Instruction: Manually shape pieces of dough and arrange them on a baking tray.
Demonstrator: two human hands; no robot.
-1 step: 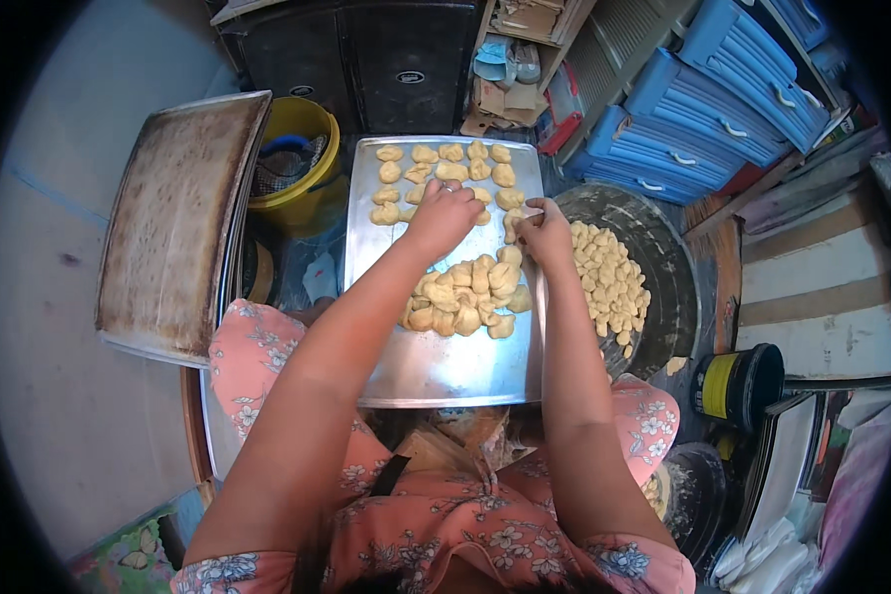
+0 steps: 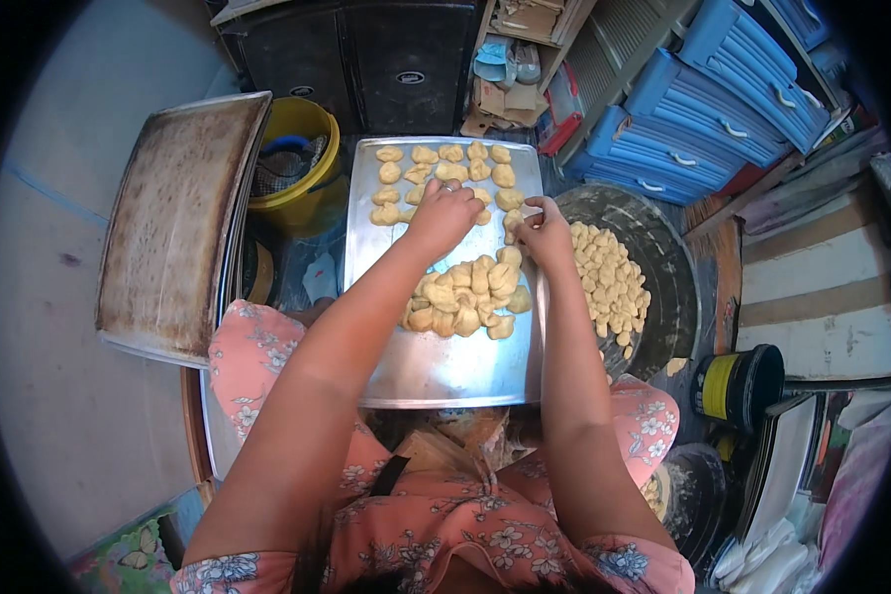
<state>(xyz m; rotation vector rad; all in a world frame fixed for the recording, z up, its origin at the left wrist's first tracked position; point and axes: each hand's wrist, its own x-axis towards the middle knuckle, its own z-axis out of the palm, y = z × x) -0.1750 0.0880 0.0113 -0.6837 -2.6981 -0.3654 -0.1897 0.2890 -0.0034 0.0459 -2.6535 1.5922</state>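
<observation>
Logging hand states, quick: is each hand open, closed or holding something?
Left hand: over dough pieces on the tray; grip cannot be told.
Right hand: at one dough piece; whether gripping it cannot be told.

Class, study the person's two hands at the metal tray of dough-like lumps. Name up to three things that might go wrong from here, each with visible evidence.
1. Lumps in the heap press against one another, so they might stick together.
2. The left hand is among the rows of lumps, so it could nudge or flatten a neighbour.
3. The right forearm crosses the edge of the tray, so a bump might shift it.
</observation>
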